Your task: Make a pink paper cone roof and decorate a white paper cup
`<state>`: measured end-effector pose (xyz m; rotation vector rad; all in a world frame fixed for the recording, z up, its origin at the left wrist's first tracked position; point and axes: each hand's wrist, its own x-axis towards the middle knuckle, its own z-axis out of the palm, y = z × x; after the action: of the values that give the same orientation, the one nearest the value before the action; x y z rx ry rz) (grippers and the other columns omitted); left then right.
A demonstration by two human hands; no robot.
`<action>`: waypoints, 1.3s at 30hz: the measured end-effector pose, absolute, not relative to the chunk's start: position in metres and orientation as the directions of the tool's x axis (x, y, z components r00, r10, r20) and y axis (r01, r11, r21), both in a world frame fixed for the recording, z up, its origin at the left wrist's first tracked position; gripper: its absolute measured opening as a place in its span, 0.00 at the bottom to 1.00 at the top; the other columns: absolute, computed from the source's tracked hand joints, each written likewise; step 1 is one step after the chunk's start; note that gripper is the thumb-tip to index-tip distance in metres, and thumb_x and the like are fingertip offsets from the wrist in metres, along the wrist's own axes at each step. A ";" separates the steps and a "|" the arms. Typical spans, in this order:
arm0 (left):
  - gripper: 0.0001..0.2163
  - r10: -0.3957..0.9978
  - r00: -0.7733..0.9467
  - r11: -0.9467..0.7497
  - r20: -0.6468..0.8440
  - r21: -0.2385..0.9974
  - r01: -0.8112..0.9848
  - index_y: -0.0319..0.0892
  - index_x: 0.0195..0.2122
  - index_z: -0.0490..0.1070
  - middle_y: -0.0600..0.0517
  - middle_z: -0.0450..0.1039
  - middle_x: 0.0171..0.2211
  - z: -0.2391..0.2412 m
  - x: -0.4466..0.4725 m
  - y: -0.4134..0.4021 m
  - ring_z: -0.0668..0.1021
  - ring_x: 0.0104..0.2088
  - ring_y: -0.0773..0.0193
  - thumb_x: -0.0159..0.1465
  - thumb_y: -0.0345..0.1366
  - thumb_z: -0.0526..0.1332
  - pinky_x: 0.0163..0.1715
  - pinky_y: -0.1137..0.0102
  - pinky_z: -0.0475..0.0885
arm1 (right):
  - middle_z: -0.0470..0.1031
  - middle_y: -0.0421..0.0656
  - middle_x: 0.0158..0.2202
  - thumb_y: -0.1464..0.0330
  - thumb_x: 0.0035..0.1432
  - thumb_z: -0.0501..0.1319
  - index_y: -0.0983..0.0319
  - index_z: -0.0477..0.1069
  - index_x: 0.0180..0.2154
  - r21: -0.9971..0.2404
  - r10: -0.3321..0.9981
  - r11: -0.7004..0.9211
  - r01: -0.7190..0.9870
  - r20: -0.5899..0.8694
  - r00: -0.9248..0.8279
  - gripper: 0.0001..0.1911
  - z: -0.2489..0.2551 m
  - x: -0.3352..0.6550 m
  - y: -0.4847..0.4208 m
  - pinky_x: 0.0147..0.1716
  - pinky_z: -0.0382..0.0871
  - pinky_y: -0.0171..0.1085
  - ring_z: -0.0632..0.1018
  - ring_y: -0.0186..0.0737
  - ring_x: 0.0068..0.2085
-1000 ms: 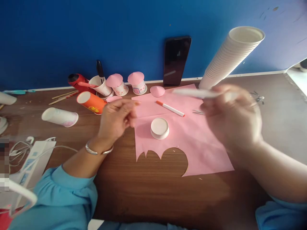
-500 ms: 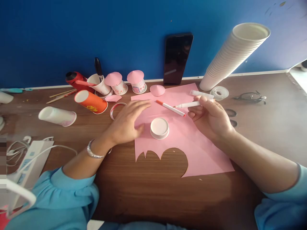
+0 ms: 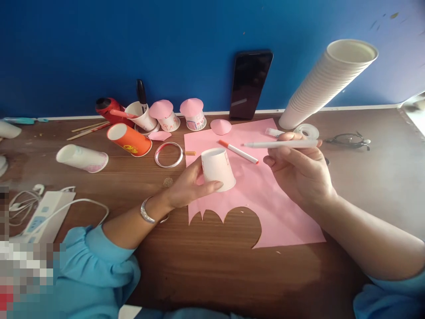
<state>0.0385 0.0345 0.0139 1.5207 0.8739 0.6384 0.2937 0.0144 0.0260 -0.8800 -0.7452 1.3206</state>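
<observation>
My left hand (image 3: 187, 188) grips a white paper cup (image 3: 217, 170), its fingers behind and its thumb across the front. The cup is upside down and tilted, with red drawn lines on its side. In my right hand (image 3: 299, 166) is a slim white marker (image 3: 282, 144), pinched between thumb and fingers, its tip pointing left. Under both hands lies a pink paper sheet (image 3: 292, 221) with curved cut-outs along its front edge. An orange-and-white marker (image 3: 238, 152) rests on the sheet, between the cup and my right hand.
Two small cups with pink cone tops (image 3: 161, 109) stand by the wall, near a loose pink cone (image 3: 221, 127). A phone (image 3: 250, 84) leans there. Tall stacked cups (image 3: 325, 84) rise at right beside tape (image 3: 307, 131) and glasses (image 3: 347, 139). An orange cup (image 3: 129, 139) stands left.
My left hand has closed on the cup, which is now lifted and tilted so its side shows. The marker in my right hand has turned nearly level.
</observation>
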 end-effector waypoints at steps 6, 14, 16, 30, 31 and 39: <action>0.26 0.790 0.580 0.259 -0.199 0.966 -0.021 0.43 0.57 0.67 0.46 0.74 0.45 0.012 0.039 0.031 0.76 0.44 0.55 0.61 0.46 0.69 0.41 0.64 0.73 | 0.69 0.34 0.26 0.60 0.58 0.73 0.55 0.70 0.31 -0.889 0.997 0.048 -0.456 0.016 0.073 0.14 0.031 0.289 0.010 0.25 0.72 0.33 0.69 0.32 0.25; 0.25 0.764 0.602 0.371 -0.234 0.922 -0.112 0.46 0.55 0.68 0.50 0.71 0.41 0.004 0.040 0.034 0.73 0.40 0.61 0.59 0.43 0.72 0.34 0.69 0.69 | 0.79 0.41 0.35 0.58 0.66 0.65 0.56 0.78 0.45 -0.873 0.973 -0.006 -0.487 0.107 -0.204 0.11 0.025 0.281 -0.007 0.32 0.78 0.38 0.79 0.38 0.31; 0.28 0.754 0.608 0.375 -0.247 0.922 -0.092 0.48 0.57 0.67 0.51 0.71 0.41 0.005 0.041 0.034 0.73 0.40 0.61 0.58 0.43 0.74 0.36 0.68 0.70 | 0.80 0.41 0.37 0.60 0.66 0.66 0.56 0.77 0.44 -0.881 0.957 0.020 -0.472 0.154 -0.248 0.09 0.021 0.277 -0.011 0.35 0.79 0.40 0.81 0.39 0.35; 0.28 0.669 0.719 0.308 -0.191 0.951 -0.034 0.48 0.54 0.71 0.47 0.78 0.44 0.010 0.040 0.037 0.79 0.50 0.50 0.53 0.40 0.77 0.47 0.56 0.76 | 0.75 0.37 0.30 0.63 0.64 0.68 0.56 0.79 0.39 -0.885 0.942 0.068 -0.461 0.209 -0.263 0.04 0.029 0.251 -0.008 0.39 0.76 0.40 0.77 0.35 0.33; 0.29 0.687 0.700 0.299 -0.196 0.954 -0.026 0.49 0.55 0.70 0.46 0.78 0.47 0.009 0.039 0.036 0.79 0.51 0.50 0.53 0.39 0.77 0.46 0.57 0.77 | 0.74 0.36 0.29 0.63 0.65 0.68 0.56 0.79 0.37 -0.894 0.946 0.101 -0.436 0.222 -0.236 0.04 0.028 0.251 -0.007 0.37 0.75 0.39 0.76 0.34 0.32; 0.43 0.811 0.553 0.190 -0.191 0.980 0.060 0.51 0.68 0.57 0.44 0.74 0.52 0.003 0.040 0.037 0.77 0.54 0.48 0.54 0.43 0.76 0.49 0.55 0.76 | 0.78 0.43 0.34 0.73 0.65 0.61 0.58 0.72 0.51 -0.749 0.743 0.647 0.144 0.576 -0.342 0.13 0.036 0.265 -0.015 0.31 0.77 0.40 0.81 0.40 0.33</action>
<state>0.0405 0.0369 0.0025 1.2882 0.8584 0.6306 0.2652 -0.0151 0.0362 -0.7063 -1.8456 0.7344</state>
